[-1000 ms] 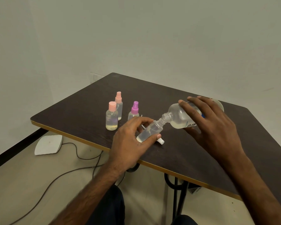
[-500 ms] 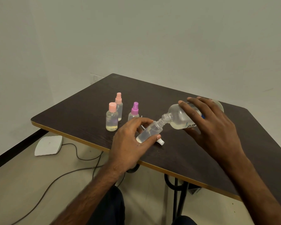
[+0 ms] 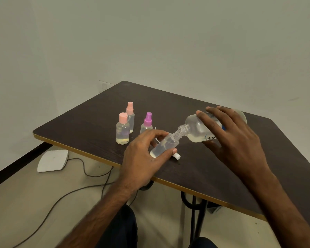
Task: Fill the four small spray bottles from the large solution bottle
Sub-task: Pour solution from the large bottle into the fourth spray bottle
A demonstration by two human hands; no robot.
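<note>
My left hand (image 3: 141,158) grips a small clear spray bottle (image 3: 166,145), uncapped and tilted, with a little liquid at its bottom. My right hand (image 3: 234,140) holds the large solution bottle (image 3: 197,129) tipped on its side, its threaded neck meeting the small bottle's mouth. Three capped small bottles stand at the left: one with a flat pink cap (image 3: 122,128), one with a pink sprayer (image 3: 130,116), one with a purple sprayer (image 3: 147,123). A white sprayer cap (image 3: 177,156) lies on the table beside my left thumb.
The dark wooden table (image 3: 204,176) has a yellow front edge close to my left wrist. A white device (image 3: 52,161) and cables lie on the floor at the left. Table legs stand below the middle.
</note>
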